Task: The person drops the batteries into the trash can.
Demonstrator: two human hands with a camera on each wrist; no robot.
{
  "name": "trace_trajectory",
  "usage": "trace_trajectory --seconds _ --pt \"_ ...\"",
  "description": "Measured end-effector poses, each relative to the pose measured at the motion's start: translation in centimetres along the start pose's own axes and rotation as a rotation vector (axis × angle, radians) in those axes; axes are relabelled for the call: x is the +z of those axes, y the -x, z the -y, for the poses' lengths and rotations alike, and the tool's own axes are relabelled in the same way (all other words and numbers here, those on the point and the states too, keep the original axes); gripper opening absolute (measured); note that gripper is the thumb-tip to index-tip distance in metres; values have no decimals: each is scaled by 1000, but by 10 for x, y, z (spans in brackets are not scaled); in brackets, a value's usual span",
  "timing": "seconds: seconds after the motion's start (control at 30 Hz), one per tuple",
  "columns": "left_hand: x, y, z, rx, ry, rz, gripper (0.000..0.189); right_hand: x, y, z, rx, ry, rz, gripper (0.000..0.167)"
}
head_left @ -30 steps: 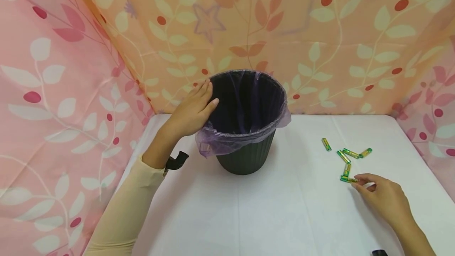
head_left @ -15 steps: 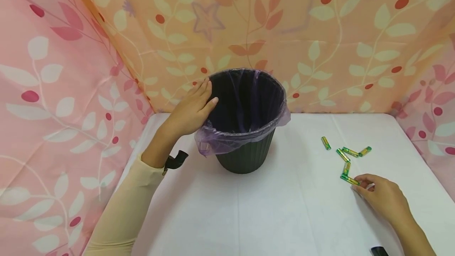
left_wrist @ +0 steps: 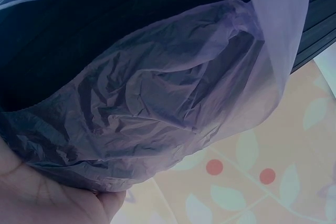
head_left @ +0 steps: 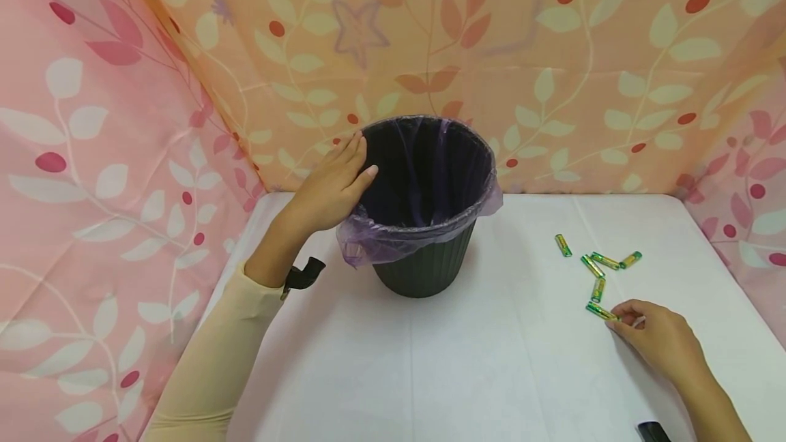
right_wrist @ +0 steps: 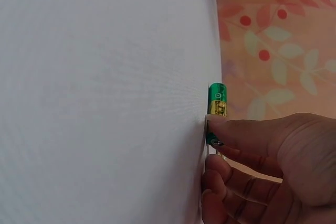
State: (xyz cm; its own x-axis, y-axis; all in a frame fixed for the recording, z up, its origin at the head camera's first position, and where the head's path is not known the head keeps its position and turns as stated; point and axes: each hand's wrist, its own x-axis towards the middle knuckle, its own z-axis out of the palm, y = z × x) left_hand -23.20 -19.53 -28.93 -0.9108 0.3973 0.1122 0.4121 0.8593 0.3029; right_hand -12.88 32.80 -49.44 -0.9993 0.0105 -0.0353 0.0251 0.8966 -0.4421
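A dark green ribbed trash bin (head_left: pixel 424 271) stands on the white table, lined with a thin purple plastic bag (head_left: pixel 393 247) folded over its rim. My left hand (head_left: pixel 331 186) rests on the bin's left rim with the fingers extended; the left wrist view shows the crinkled bag (left_wrist: pixel 152 103) beside the palm. At the right, my right hand (head_left: pixel 663 336) pinches the end of a green and yellow battery (head_left: pixel 600 311) low at the table. The thumb lies across that battery (right_wrist: pixel 217 98) in the right wrist view.
Several more batteries lie right of the bin: one apart (head_left: pixel 563 245), others grouped near the right hand, such as an upright-lying battery (head_left: pixel 598 290). A floral orange curtain (head_left: pixel 522 53) hangs behind the table, with a pink curtain (head_left: pixel 92 224) at left.
The battery at my right fingertips has tilted and drawn slightly away from its neighbour. My left hand has stayed on the bin rim.
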Motion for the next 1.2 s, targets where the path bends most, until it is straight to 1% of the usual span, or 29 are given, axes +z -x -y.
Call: trace_trajectory --seconds 0.33,0.57,0.67,0.93,1.2 --pt "0 -1 0 5 -9 -1 70 -1 1 1 7 -18 -3 21" --pt "-1 -1 -1 -2 -10 5 69 2 3 -3 -4 -77 -73 19" --pt "-1 0 -2 -5 -9 6 69 3 4 -4 -9 -106 -85 18" --pt "-1 0 -1 -7 -2 2 69 -1 6 0 -47 -126 -101 15" --pt "-1 0 -1 3 0 -2 68 -4 9 4 -122 -128 -171 11"
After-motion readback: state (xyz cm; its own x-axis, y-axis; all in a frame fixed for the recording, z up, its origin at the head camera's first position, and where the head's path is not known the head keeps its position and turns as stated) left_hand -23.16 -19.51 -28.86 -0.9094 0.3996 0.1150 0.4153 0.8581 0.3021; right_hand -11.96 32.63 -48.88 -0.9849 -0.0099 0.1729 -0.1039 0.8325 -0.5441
